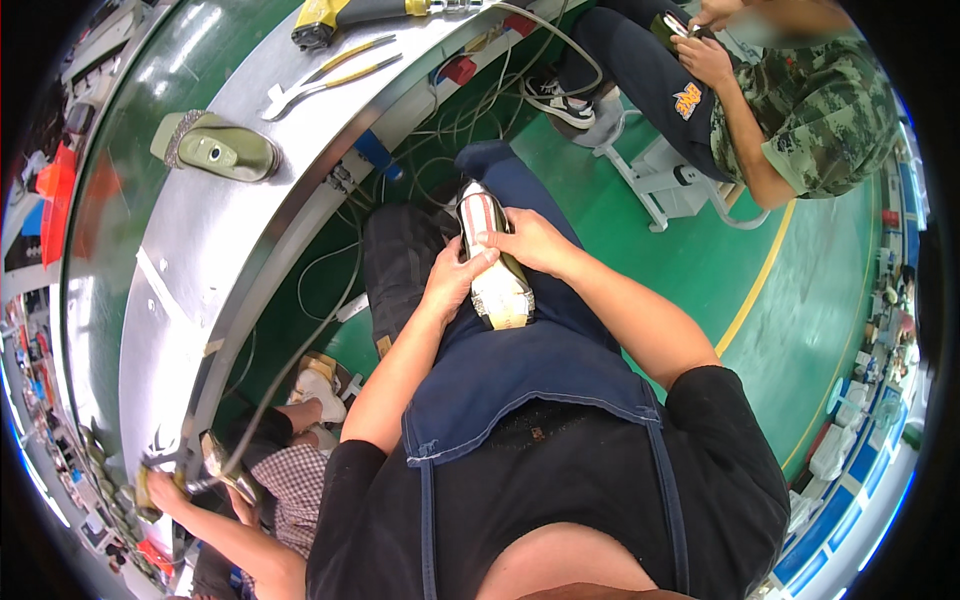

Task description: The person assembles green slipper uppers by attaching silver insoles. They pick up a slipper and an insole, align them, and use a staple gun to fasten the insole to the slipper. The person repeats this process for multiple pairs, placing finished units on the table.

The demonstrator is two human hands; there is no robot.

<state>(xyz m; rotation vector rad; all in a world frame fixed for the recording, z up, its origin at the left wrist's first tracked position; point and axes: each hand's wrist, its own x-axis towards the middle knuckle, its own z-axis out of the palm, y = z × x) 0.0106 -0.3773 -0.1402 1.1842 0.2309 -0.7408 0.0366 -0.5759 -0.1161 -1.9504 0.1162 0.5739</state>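
Note:
A shoe upper on its last (492, 262) lies sole-side up on my lap, over a dark blue apron (520, 370). It is olive and white with a pale underside. My left hand (455, 278) grips its left side, thumb pressed on the sole. My right hand (528, 240) holds the right side, fingers curled over the middle of the sole. Both forearms come up from my black-shirted torso.
A metal workbench (190, 260) curves along the left, carrying an olive shoe (215, 148), pliers (325, 80) and a yellow power tool (320, 20). Cables hang under it. A seated person in camouflage (800, 110) is at upper right; another person's hands (170, 490) work at lower left.

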